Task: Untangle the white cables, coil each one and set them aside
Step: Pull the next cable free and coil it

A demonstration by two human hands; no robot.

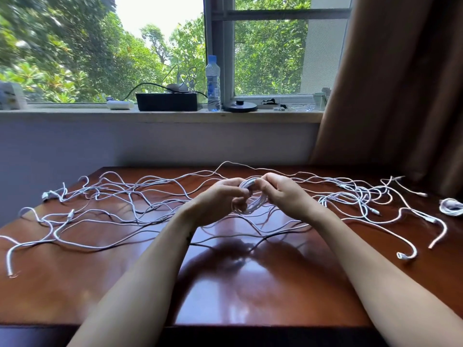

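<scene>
Left hand (220, 196) curled round a small white coil (253, 206), right hand (280, 194) pinching its top loops with bent fingers, both held just above mid-table. Below them is the glossy brown table (225, 284). Sprawled across nearly its whole width are the loose white cables (120, 196), crossing in a tangle. A water bottle (213, 83) stands upright well behind. At the far right edge, one finished coil (451, 207) lies apart.
</scene>
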